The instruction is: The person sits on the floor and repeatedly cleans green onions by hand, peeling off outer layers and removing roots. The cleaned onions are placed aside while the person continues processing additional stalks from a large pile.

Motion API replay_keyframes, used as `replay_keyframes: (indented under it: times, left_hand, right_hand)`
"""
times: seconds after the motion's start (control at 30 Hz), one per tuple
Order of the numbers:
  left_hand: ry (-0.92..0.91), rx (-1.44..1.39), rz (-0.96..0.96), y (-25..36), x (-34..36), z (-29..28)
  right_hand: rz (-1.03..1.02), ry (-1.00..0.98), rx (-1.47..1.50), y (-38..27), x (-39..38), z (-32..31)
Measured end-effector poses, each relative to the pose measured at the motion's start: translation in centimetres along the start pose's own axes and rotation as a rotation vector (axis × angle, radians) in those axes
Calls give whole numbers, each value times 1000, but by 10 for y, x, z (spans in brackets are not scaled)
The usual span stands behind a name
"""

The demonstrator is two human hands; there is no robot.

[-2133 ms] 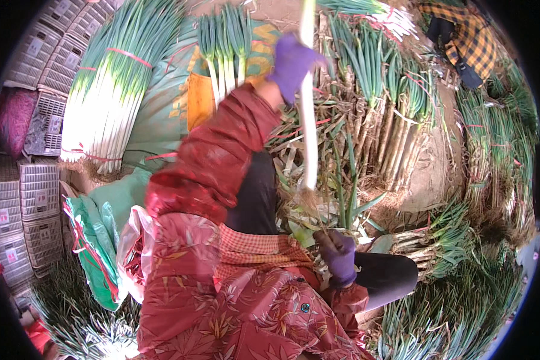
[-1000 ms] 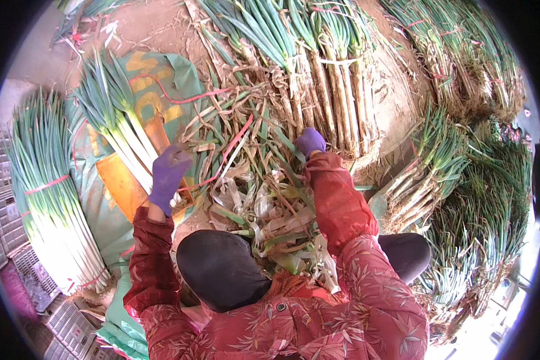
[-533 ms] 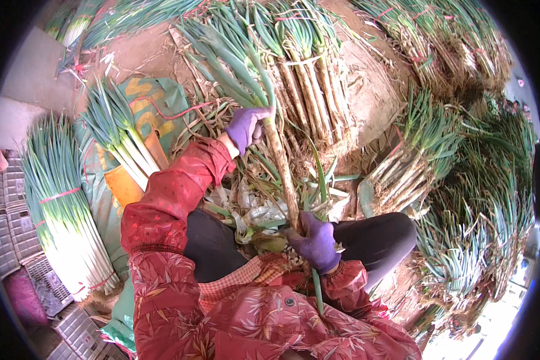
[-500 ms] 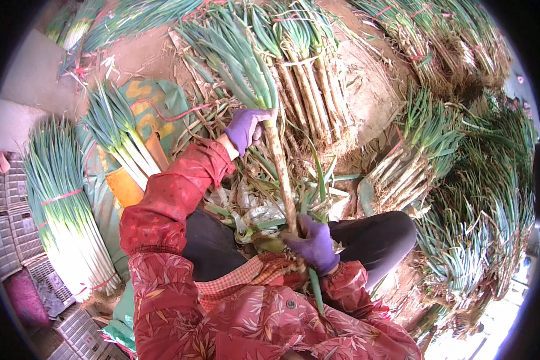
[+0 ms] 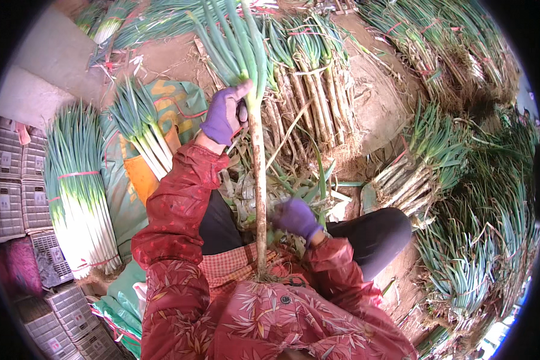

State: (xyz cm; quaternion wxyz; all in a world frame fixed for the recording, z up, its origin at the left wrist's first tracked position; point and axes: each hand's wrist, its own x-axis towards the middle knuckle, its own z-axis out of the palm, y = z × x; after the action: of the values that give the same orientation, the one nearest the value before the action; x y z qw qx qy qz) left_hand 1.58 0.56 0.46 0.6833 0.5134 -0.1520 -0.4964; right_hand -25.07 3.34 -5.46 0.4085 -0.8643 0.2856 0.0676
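Observation:
My left hand (image 5: 225,115), in a purple and dark glove, is closed round a long green onion (image 5: 258,180) just below its leaves. The stalk hangs nearly upright, its brownish outer skin still on and its roots down by my lap. To the right of the stalk is my right hand (image 5: 297,217), also gloved in purple; motion smears its fingers, and whether it touches the stalk is unclear. Peeled leaves and skins (image 5: 240,195) lie heaped beneath my hands.
Beyond my hands stands a bundle of unpeeled green onions (image 5: 321,96). At the left are a tied bundle of clean white ones (image 5: 81,192), a smaller clean bunch (image 5: 144,132) on a green sack, and grey crates (image 5: 6,207). More unpeeled onions (image 5: 480,204) fill the right.
The onion's root end has swung left and nearer my lap, so the stalk is more upright. My right hand has come off its lower part and moved slightly up and left.

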Motion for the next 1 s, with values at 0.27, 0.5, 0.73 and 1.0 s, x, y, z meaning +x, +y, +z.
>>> replay_keyframes:
  times: [0.27,0.5,0.73,1.0]
  left_hand:
    - [-61,-22,-8,-8,-6,10]
    - [27,-116,75,-25,12,-12]
    - [128,-70,306,-3,12,-3]
    - [-96,-43,46,6,-8,7]
  right_hand:
    - [-304,624,101,-45,97,-96]
    - [-179,731,342,-80,120,-89]
    - [-2,391,604,-57,50,-23]
    - [-29,363,561,11,60,-24]
